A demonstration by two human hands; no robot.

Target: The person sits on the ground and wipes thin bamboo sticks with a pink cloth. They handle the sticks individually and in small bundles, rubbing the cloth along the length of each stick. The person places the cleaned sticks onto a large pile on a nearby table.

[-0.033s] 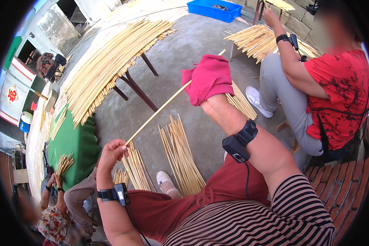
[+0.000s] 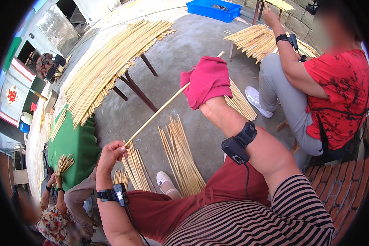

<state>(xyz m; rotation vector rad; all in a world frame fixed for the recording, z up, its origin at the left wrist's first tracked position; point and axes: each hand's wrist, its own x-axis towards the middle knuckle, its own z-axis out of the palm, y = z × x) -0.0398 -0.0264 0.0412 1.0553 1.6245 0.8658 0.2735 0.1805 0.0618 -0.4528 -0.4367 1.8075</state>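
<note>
A long, thin, pale yellow stick (image 2: 158,111) slants up from my left hand to my right. My left hand (image 2: 112,155) pinches its near end between thumb and fingers. Around its far part, a bright pink cloth (image 2: 209,80) is wrapped, with my right hand (image 2: 204,105) inside it; the fingers are hidden by the folds. The stick's far tip pokes out just past the cloth. Below, between my feet, a loose bundle of similar sticks (image 2: 181,158) lies on the concrete, and a second bundle (image 2: 137,169) lies beside my left forearm.
Layers of sticks (image 2: 119,61) cover a dark-legged table ahead. A green cloth-covered stand (image 2: 80,141) is at left. A co-worker in red (image 2: 336,98) sits at right; another person (image 2: 55,219) at lower left holds a stick bundle. A blue tub (image 2: 213,11) stands far back.
My right hand and the pink cloth have shifted very slightly down and to the left, the stick moving with them. My left hand is nearly still.
</note>
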